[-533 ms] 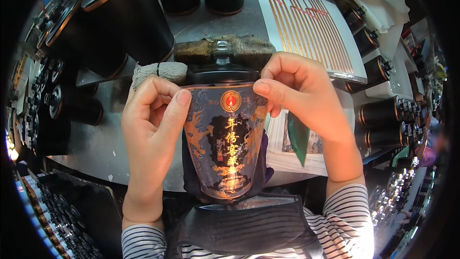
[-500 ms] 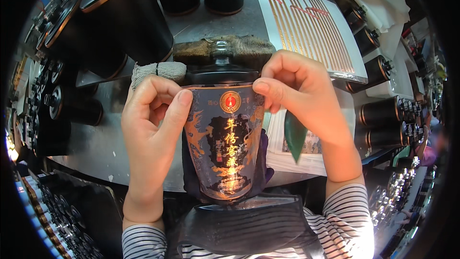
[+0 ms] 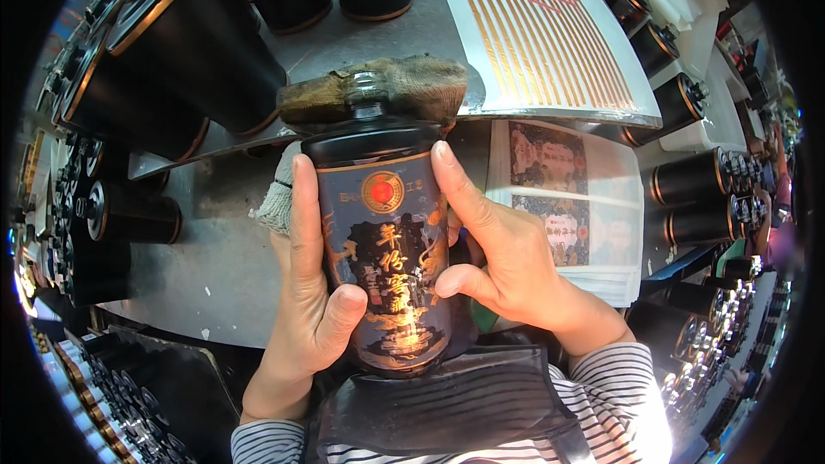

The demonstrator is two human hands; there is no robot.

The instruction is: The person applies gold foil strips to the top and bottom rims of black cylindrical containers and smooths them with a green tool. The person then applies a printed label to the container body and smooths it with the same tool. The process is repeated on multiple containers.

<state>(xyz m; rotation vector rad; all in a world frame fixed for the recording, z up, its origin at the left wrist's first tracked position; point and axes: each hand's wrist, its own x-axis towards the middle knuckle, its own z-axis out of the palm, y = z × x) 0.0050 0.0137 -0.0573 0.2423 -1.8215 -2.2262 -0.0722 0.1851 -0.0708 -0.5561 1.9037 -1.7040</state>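
A black glass bottle lies with its bare neck pointing away from me. Over its body sits a dark printed label with gold figures and a red-and-gold round emblem. My left hand presses the bottle's left side, thumb on the label's lower part. Along the right edge lies my right hand, index finger up by the shoulder and thumb lower on the label. A grey cloth wrap shows behind my left fingers. Beneath my right hand peeks a bit of a green flat piece, mostly hidden.
A worn brown padded rest lies behind the neck. On the right is a stack of printed label sheets; beyond it, a white sheet with gold strips. Large black containers stand at far left, more black bottles at right.
Both hands went from pinching the label's upper corners to pressing along the bottle's sides. The label now follows the bottle's curve. The green piece has mostly gone from sight.
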